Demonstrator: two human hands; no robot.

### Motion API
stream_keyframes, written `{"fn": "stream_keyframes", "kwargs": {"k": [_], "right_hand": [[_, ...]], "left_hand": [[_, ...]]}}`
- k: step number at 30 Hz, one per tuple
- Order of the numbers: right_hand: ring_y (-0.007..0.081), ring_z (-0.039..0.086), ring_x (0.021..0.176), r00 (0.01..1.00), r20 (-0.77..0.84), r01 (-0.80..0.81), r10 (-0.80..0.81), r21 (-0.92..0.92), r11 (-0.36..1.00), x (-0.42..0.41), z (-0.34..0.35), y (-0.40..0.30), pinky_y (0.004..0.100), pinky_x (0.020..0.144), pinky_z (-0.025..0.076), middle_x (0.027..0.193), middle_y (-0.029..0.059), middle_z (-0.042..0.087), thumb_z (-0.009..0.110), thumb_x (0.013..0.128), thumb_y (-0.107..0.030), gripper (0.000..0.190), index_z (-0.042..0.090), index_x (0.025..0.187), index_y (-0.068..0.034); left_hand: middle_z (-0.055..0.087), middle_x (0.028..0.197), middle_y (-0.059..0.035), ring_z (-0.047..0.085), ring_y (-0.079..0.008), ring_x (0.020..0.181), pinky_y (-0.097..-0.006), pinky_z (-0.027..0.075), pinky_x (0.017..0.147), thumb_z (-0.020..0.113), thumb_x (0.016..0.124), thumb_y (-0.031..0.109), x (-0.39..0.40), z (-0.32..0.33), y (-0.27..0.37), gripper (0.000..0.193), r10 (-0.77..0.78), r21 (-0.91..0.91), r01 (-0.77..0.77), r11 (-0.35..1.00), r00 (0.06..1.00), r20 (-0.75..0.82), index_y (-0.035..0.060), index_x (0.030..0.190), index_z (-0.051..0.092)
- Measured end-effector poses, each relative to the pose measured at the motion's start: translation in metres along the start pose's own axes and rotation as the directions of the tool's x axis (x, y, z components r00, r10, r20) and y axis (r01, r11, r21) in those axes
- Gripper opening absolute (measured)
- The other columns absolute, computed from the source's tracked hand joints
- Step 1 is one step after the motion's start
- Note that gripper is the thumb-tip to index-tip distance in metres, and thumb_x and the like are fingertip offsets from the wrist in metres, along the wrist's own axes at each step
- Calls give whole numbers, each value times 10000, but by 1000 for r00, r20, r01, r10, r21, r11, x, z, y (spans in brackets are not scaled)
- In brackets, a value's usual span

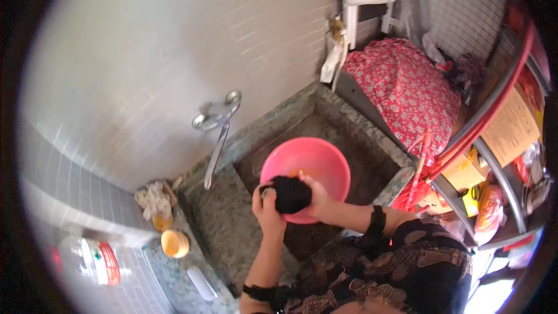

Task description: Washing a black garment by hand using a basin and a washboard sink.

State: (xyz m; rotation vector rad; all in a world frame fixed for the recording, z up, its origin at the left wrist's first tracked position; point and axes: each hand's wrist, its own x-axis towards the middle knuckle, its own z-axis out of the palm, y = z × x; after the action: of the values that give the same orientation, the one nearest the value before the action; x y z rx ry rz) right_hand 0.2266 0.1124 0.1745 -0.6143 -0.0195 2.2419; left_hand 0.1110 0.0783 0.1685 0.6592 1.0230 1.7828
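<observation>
Between my two hands is a bunched black cloth-like item (291, 194), held over the near left part of a pink plastic basin (333, 163). My left hand (269, 209) grips its left side with bent fingers. On the other side, my right hand (317, 195) presses against it, fingers partly hidden behind it. The basin stands in the deep part of a stone sink (370, 163). Something orange shows faintly inside the basin, too blurred to name.
A chrome wall faucet (218, 148) juts over the sink's left side. On the left ledge are an orange-yellow cup (175, 244), a white oblong object (202, 284) and a crumpled cloth (153, 200). A red floral cloth (405, 91) covers something at right, beside shelves holding cardboard boxes (510, 126).
</observation>
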Motion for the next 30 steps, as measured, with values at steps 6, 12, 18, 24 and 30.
{"fn": "stream_keyframes", "kwargs": {"k": [6, 12, 18, 24, 30], "right_hand": [[249, 558, 945, 977, 60, -186, 204, -224, 957, -2, -3, -22, 491, 831, 420, 1041, 54, 584, 489, 771, -459, 418, 551, 1085, -190], [198, 580, 901, 967, 99, -170, 233, -429, 887, 0, -16, -36, 375, 751, 506, 1011, 80, 569, 416, 866, -292, 324, 520, 1089, -81], [153, 567, 917, 849, 58, -412, 526, -551, 726, 19, -9, -45, 310, 798, 468, 961, 78, 581, 453, 873, -276, 304, 542, 1065, -59], [155, 566, 915, 798, -29, -298, 602, -887, 353, 44, -22, -51, 305, 807, 457, 966, 75, 584, 464, 869, -278, 300, 554, 1049, -55], [156, 566, 912, 756, -82, -181, 650, -980, 87, 65, -34, -48, 301, 816, 445, 970, 72, 586, 476, 865, -279, 298, 566, 1034, -52]], "left_hand": [[544, 1097, -150, 503, -235, 1027, -331, 359, 894, 539, 712, 54, -4, 21, 21, 159, 353, 411, -430, 804, 901, 252, -6, 859, 532], [541, 1105, -149, 506, -371, 1019, -426, 400, 866, 637, 601, 78, -8, 34, 30, 208, 541, 438, -729, 526, 684, 489, 46, 786, 546], [484, 1182, -148, 420, -401, 1120, -512, 334, 923, 664, 532, 161, -13, 34, 31, 251, 394, 361, -856, 370, 496, 774, 75, 711, 511], [517, 1053, -163, 456, -392, 1065, -531, 339, 909, 648, 544, 219, -11, 31, 16, 262, 348, 277, -916, 291, 371, 861, 67, 686, 489], [527, 922, -172, 509, -326, 892, -458, 396, 812, 619, 560, 244, -8, 23, -4, 253, 243, 259, -932, 255, 321, 915, 70, 690, 489]]}}
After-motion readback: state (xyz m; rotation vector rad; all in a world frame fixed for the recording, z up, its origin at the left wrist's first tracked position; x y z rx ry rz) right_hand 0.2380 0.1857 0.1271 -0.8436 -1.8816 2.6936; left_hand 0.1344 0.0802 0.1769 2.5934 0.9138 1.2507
